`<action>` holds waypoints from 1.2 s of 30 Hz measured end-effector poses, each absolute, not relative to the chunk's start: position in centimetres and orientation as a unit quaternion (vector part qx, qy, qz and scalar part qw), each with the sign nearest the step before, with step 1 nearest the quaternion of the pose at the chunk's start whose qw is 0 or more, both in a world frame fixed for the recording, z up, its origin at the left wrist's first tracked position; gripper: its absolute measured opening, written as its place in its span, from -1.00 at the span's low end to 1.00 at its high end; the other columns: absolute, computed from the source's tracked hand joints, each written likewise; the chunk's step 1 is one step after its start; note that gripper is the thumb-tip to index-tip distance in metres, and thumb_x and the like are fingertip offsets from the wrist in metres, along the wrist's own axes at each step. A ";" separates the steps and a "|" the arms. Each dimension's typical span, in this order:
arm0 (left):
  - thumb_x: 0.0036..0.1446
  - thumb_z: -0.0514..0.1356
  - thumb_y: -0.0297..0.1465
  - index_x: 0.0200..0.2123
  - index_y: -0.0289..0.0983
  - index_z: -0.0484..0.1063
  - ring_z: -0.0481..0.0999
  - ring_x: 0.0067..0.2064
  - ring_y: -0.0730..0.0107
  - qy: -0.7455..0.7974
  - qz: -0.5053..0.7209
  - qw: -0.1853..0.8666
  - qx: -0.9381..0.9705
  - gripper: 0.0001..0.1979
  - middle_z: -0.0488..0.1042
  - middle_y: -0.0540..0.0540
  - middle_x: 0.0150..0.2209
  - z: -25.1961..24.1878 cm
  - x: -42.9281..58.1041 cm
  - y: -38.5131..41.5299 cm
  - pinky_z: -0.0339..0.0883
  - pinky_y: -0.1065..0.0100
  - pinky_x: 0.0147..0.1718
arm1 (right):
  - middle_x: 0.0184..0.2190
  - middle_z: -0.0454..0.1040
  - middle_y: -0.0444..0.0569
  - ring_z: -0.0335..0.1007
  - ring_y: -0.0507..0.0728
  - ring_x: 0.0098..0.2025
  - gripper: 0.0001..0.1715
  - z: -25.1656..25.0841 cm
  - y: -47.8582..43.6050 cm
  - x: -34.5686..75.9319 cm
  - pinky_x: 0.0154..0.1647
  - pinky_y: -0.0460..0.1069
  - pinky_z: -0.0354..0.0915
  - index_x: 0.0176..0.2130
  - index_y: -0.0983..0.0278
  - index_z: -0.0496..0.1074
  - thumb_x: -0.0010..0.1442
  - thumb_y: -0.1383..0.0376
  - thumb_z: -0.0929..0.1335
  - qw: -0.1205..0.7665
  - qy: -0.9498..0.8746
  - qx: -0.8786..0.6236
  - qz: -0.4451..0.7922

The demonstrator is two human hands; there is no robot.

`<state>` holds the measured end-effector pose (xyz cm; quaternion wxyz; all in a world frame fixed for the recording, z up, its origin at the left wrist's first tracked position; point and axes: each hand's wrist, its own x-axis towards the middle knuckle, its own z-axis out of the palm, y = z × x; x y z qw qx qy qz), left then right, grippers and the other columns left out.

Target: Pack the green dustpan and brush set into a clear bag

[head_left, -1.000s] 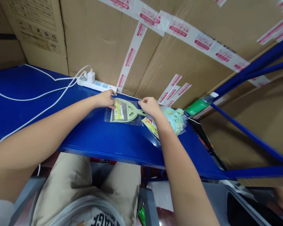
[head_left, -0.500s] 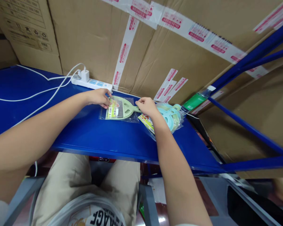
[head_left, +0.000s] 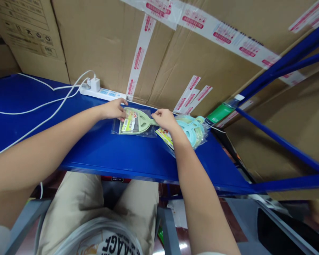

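A pale green mini dustpan-and-brush set (head_left: 138, 122) lies in a clear plastic bag on the blue shelf (head_left: 117, 156). My left hand (head_left: 114, 109) pinches the bag's left end, fingers curled on it. My right hand (head_left: 163, 119) grips the bag's right end by the green handle. Just right of my right hand lies a pile of bagged light blue sets (head_left: 192, 129) with a colourful label card.
A white power strip (head_left: 102, 94) with a plugged charger and white cables (head_left: 37, 106) lies at the back left. Taped cardboard boxes (head_left: 175, 53) form the back wall. Blue rack bars (head_left: 281, 141) cross at the right. A green-labelled bottle (head_left: 223, 109) leans there.
The hands stay on the bag; the green set has shifted slightly inside it under my left fingers. The camera view has drifted a little.
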<state>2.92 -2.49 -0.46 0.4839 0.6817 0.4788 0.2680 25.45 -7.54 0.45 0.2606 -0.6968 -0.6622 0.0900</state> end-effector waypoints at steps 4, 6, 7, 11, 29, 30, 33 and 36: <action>-0.01 0.35 -0.66 0.16 -0.35 0.26 0.52 -0.49 0.43 0.518 0.306 0.425 0.676 -0.35 0.47 0.05 -0.47 -0.6 4.2 -2.8 0.43 0.31 -0.29 | -0.48 0.54 -0.05 0.45 0.11 -0.35 -0.82 0.1 -7.2 25.7 -0.27 -0.03 0.28 -0.51 0.26 0.49 0.11 0.31 0.36 0.264 -0.675 -0.682 0.096; -0.04 0.38 -0.65 0.17 -0.32 0.26 0.49 -0.51 0.47 0.530 0.316 0.404 0.675 -0.31 0.47 0.07 -0.47 -0.6 4.3 -3.0 0.40 0.35 -0.31 | -0.50 0.52 -0.06 0.43 0.11 -0.36 -0.82 0.1 -7.2 25.8 -0.27 -0.02 0.28 -0.51 0.26 0.49 0.11 0.31 0.36 0.266 -0.673 -0.682 0.100; -0.05 0.40 -0.64 0.18 -0.31 0.25 0.47 -0.52 0.49 0.535 0.317 0.401 0.673 -0.28 0.47 0.08 -0.47 -0.6 4.3 -3.0 0.39 0.36 -0.32 | -0.50 0.52 -0.06 0.43 0.10 -0.37 -0.82 0.1 -7.2 25.8 -0.28 -0.02 0.27 -0.51 0.26 0.48 0.11 0.31 0.36 0.267 -0.671 -0.684 0.103; -0.02 0.39 -0.64 0.20 -0.33 0.23 0.46 -0.52 0.50 0.542 0.314 0.438 0.645 -0.27 0.46 0.09 -0.50 -0.4 3.9 -3.3 0.39 0.36 -0.34 | -0.54 0.48 -0.10 0.39 0.09 -0.40 -0.81 0.3 -7.4 25.8 -0.30 -0.03 0.25 -0.53 0.26 0.45 0.10 0.31 0.36 0.272 -0.665 -0.687 0.112; 0.07 0.36 -0.61 0.12 -0.37 0.30 0.36 -0.61 0.57 0.547 0.334 0.460 0.615 -0.45 0.40 0.10 -0.56 -1.0 5.1 -3.3 0.33 0.42 -0.51 | -0.54 0.47 -0.11 0.38 0.08 -0.41 -0.81 0.3 -7.4 25.9 -0.32 -0.03 0.23 -0.54 0.24 0.43 0.08 0.29 0.35 0.276 -0.668 -0.681 0.114; 0.06 0.37 -0.61 0.14 -0.38 0.29 0.39 -0.59 0.55 0.551 0.334 0.466 0.607 -0.42 0.40 0.10 -0.56 -0.9 5.2 -3.4 0.37 0.41 -0.48 | -0.54 0.47 -0.11 0.38 0.08 -0.41 -0.81 0.3 -7.4 25.9 -0.32 -0.03 0.24 -0.55 0.24 0.43 0.08 0.29 0.35 0.275 -0.667 -0.683 0.115; 0.00 0.43 -0.60 0.16 -0.37 0.27 0.46 -0.55 0.50 0.553 0.333 0.476 0.597 -0.34 0.43 0.08 -0.54 -0.7 5.0 -3.4 0.45 0.36 -0.43 | -0.54 0.47 -0.11 0.37 0.08 -0.42 -0.81 0.4 -7.5 25.9 -0.31 -0.03 0.24 -0.54 0.24 0.43 0.08 0.28 0.35 0.273 -0.663 -0.687 0.118; 0.03 0.41 -0.58 0.16 -0.37 0.26 0.49 -0.52 0.47 0.552 0.318 0.466 0.614 -0.35 0.44 0.07 -0.52 -0.5 4.5 -3.4 0.47 0.34 -0.39 | -0.54 0.47 -0.12 0.37 0.08 -0.41 -0.82 0.4 -7.4 26.1 -0.30 -0.03 0.24 -0.54 0.24 0.43 0.07 0.27 0.35 0.275 -0.663 -0.686 0.116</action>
